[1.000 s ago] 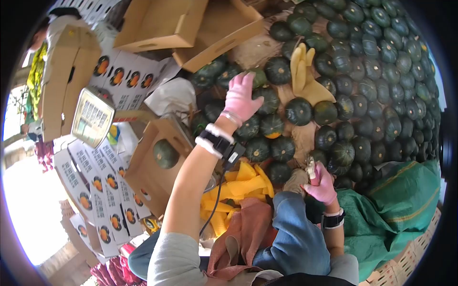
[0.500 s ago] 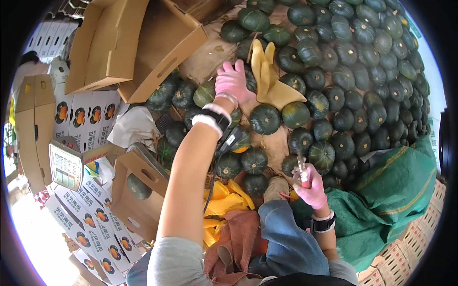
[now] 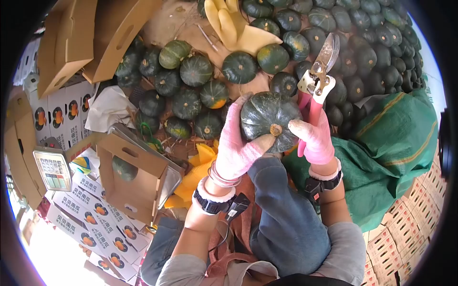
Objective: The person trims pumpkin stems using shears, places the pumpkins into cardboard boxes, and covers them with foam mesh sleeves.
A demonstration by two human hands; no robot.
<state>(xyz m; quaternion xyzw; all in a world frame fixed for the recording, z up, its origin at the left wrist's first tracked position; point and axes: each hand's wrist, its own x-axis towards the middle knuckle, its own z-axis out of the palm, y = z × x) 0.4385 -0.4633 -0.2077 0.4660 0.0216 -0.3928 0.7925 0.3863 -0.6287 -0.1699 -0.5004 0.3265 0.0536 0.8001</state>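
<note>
A dark green pumpkin (image 3: 268, 116) with a cut tan stem faces up between my two gloved hands, above my knee. My left hand (image 3: 237, 143), in a pink glove, grips its left side with the thumb near the stem. My right hand (image 3: 316, 138), also pink-gloved, holds pruning shears (image 3: 317, 81) with red and white handles, their blades pointing up and away. The right thumb presses on the pumpkin's right side. The fingers behind the shears' handles are partly hidden.
Many pumpkins (image 3: 239, 67) cover the floor ahead and right. Yellow rubber gloves (image 3: 238, 29) lie among them. At left are a cardboard box (image 3: 138, 183) with one pumpkin inside, a digital scale display (image 3: 51, 170) and printed cartons (image 3: 90, 214). A green tarp (image 3: 381, 164) lies right.
My left hand has come back from the far pumpkins and now grips one in front of me. My right hand has risen with the shears and touches that pumpkin. The view has shifted.
</note>
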